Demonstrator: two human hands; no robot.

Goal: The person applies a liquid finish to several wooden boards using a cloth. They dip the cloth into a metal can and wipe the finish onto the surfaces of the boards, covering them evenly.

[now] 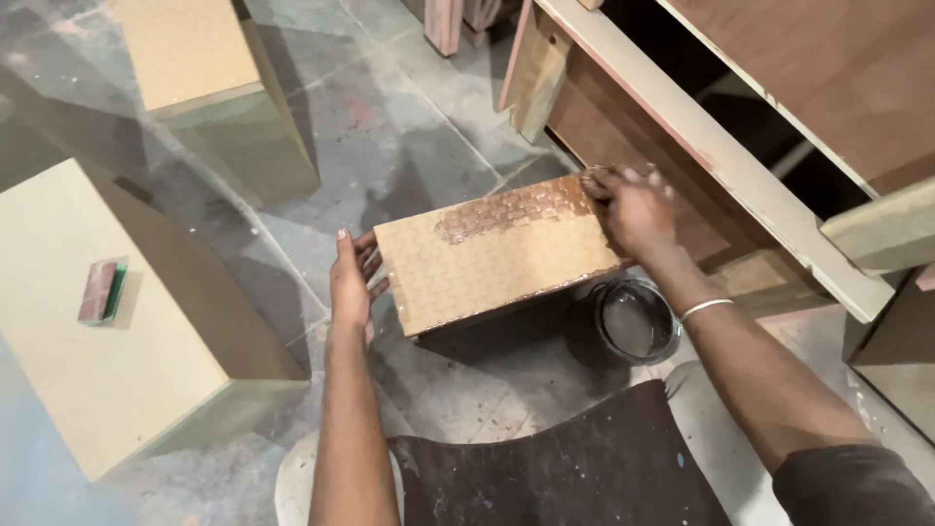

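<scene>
While half-glossed (wet, dark): woven-textured rectangular panel point(492, 255) between left hand point(351, 282), right hand point(635, 209).

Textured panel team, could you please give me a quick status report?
Left hand steadies the textured panel edge. Right hand rubs the wet, darker far patch. Small tin below on the floor; nothing in the way.

a rectangular board point(492, 255) with a woven, basket-like pattern lies roughly flat and turned at a slant above the grey floor, tan and matte over most of its face. a darker, glossy brown wet patch covers its far corner and upper edge, and the near edges also shine. the left hand point(351, 281) steadies its left edge while the right hand point(633, 206) presses on the wet corner.
</scene>
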